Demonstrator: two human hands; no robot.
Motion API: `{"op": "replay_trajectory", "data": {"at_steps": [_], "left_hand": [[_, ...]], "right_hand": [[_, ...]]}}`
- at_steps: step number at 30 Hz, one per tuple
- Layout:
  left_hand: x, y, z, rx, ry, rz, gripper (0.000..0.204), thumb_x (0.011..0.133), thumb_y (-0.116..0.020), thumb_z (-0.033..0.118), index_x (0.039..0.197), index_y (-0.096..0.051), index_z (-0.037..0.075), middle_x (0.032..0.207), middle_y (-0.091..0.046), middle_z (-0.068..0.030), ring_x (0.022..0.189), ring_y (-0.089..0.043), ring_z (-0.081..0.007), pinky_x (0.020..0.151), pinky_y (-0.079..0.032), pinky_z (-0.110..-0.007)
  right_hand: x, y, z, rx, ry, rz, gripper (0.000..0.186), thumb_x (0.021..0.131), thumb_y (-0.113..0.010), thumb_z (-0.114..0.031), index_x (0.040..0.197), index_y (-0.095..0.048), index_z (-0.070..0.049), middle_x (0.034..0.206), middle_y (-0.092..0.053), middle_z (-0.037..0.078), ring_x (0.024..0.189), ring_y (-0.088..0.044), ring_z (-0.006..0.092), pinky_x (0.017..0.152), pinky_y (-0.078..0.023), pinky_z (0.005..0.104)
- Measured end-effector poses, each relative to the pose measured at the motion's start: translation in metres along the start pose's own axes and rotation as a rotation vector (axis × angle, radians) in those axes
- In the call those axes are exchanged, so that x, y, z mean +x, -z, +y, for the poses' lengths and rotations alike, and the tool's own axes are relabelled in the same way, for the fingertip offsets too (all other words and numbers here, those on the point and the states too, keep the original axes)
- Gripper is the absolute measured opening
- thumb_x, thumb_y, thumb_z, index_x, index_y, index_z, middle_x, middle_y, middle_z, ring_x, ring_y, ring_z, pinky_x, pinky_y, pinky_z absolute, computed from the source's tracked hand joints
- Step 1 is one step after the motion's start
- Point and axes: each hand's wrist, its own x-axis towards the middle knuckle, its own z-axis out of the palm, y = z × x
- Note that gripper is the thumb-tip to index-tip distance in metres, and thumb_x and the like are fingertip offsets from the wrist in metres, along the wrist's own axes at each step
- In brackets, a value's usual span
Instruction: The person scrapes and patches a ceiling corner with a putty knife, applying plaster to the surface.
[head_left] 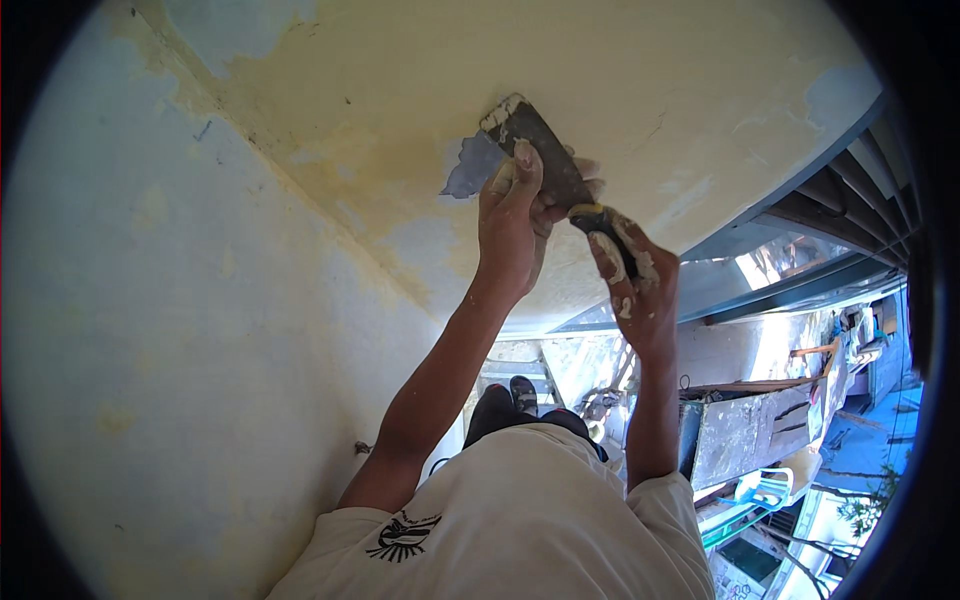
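My left hand (pixel 515 215) is closed on a dark, flat rectangular blade (pixel 540 145), with the thumb on its face and the fingers behind it. Whitish putty clings to the blade's far end. My right hand (pixel 640 280) wraps around a dark tool handle (pixel 610 235) that meets the blade's lower right end; whether the two are one tool I cannot tell. Pale putty smears the fingers of both hands. Beyond the blade spreads a yellowish painted surface (pixel 380 100), where a jagged blue-grey patch (pixel 470 170) shows just left of the blade.
A pale, blotchy wall (pixel 150 350) rises on the left and meets the yellowish surface along a rough seam. Dark beams (pixel 855 185) cross the upper right. Lower right are a weathered grey panel (pixel 745 435), a light blue chair (pixel 765 487) and branches. My shoe (pixel 522 393) shows far below.
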Motion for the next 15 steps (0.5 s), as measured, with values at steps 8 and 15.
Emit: {"op": "replay_trajectory", "data": {"at_steps": [8,15], "left_hand": [[-0.023,0.032,0.019,0.469,-0.018,0.079,0.041,0.092,-0.048,0.037,0.092,-0.058,-0.002,0.072,-0.064,-0.0121,0.062,-0.063,-0.0161,0.055,-0.052,-0.025],[-0.015,0.044,0.034,0.713,0.024,0.122,0.042,0.092,-0.049,0.038,0.094,-0.06,-0.002,0.07,-0.064,-0.0107,0.059,-0.061,-0.013,0.053,-0.05,-0.024]], "right_hand": [[-0.045,-0.095,-0.017,0.901,-0.6,-0.002,0.019,0.09,-0.049,-0.017,0.098,-0.05,0.001,0.061,-0.049,0.002,0.042,-0.039,0.0052,0.039,-0.031,0.0198],[-0.05,-0.151,-0.015,0.905,-0.44,0.129,0.021,0.093,-0.044,-0.02,0.095,-0.05,-0.001,0.067,-0.049,0.002,0.049,-0.043,0.0065,0.041,-0.033,0.0214]]}}
